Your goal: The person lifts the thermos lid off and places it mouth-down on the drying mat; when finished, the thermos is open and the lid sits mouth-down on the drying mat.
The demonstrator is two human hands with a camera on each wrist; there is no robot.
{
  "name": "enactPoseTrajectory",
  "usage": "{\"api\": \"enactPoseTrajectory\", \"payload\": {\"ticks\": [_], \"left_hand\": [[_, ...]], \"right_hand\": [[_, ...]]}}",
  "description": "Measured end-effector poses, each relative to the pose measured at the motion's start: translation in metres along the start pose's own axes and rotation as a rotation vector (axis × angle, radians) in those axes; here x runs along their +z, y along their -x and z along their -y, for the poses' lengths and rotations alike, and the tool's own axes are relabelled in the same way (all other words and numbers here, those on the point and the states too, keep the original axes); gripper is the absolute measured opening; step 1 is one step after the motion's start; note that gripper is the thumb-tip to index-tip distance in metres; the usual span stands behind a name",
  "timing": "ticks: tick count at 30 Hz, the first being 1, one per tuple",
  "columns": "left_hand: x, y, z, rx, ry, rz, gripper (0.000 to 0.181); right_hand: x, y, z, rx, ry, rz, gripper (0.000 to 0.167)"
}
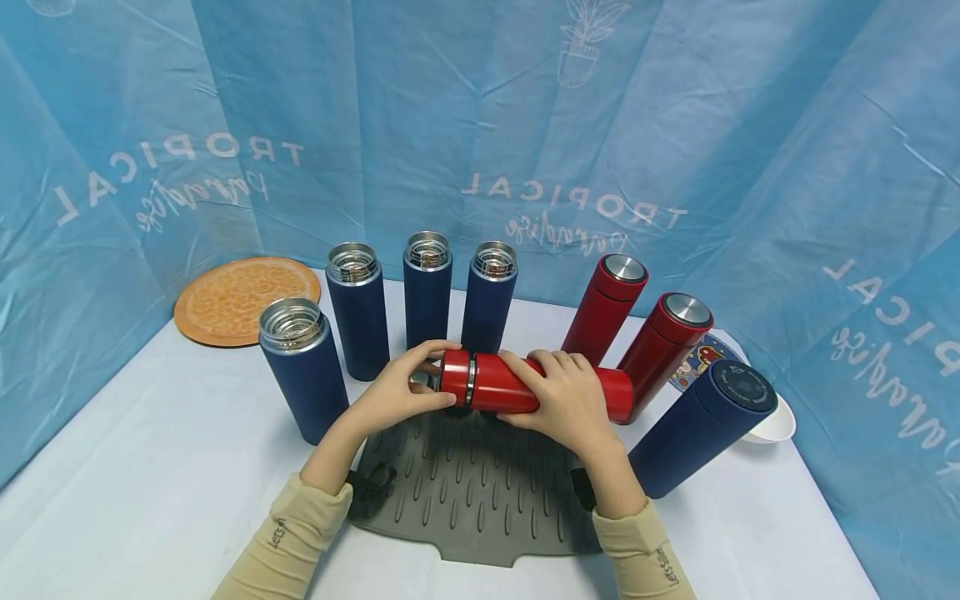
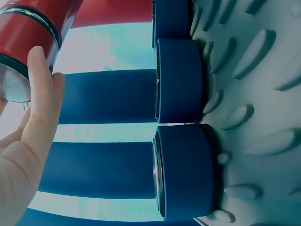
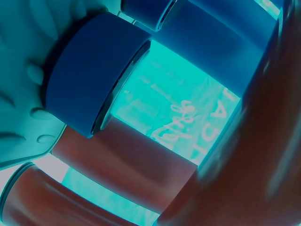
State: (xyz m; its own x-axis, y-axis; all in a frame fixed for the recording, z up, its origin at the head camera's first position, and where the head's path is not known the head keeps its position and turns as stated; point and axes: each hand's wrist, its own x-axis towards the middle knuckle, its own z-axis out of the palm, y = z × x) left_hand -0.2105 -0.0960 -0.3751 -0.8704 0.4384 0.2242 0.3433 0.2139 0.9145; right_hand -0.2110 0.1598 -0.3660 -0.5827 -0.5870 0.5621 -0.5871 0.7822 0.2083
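A red thermos bottle (image 1: 510, 385) lies sideways in the air above the grey ridged mat (image 1: 480, 492). My right hand (image 1: 570, 400) wraps round its body, thumb and fingers on opposite sides. At its left end is the red lid (image 1: 454, 375), which my left hand (image 1: 397, 392) grips by the edges between thumb and fingers. A steel band shows between lid and body. In the left wrist view, fingertips (image 2: 36, 59) touch the lid beside its silver end. Below the bottle, blue lids (image 2: 188, 172) stand on the mat's far part; the bottle mostly hides them in the head view.
Several lidless blue thermos bottles (image 1: 358, 317) stand upright at the left and back. Two lidded red bottles (image 1: 606, 308) and a lidded blue bottle (image 1: 693, 433) stand at the right. An orange round mat (image 1: 247, 300) lies back left; a white bowl (image 1: 776, 421) sits far right.
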Motion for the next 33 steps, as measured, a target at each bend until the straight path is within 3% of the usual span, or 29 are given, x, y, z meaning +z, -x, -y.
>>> {"api": "enactPoseTrajectory", "payload": {"ticks": [5,11,20,26,33], "left_hand": [[0.0,-0.001,0.0,-0.046,0.019,-0.005,0.052],[-0.004,-0.001,0.0,-0.114,-0.013,-0.056,0.046],[-0.01,0.004,-0.006,-0.111,-0.128,-0.089,0.051],[-0.011,0.016,-0.004,-0.101,-0.327,-0.029,0.058],[-0.007,0.032,0.002,-0.117,-0.477,0.059,0.07]], "right_hand": [[-0.001,0.0,0.0,0.006,-0.005,-0.008,0.079],[-0.004,0.0,-0.003,0.034,0.004,-0.01,0.079],[-0.008,0.0,-0.01,0.115,-0.011,-0.111,0.073],[-0.009,0.0,-0.01,0.192,-0.059,-0.184,0.077],[-0.01,-0.001,-0.011,0.215,-0.084,-0.242,0.08]]}}
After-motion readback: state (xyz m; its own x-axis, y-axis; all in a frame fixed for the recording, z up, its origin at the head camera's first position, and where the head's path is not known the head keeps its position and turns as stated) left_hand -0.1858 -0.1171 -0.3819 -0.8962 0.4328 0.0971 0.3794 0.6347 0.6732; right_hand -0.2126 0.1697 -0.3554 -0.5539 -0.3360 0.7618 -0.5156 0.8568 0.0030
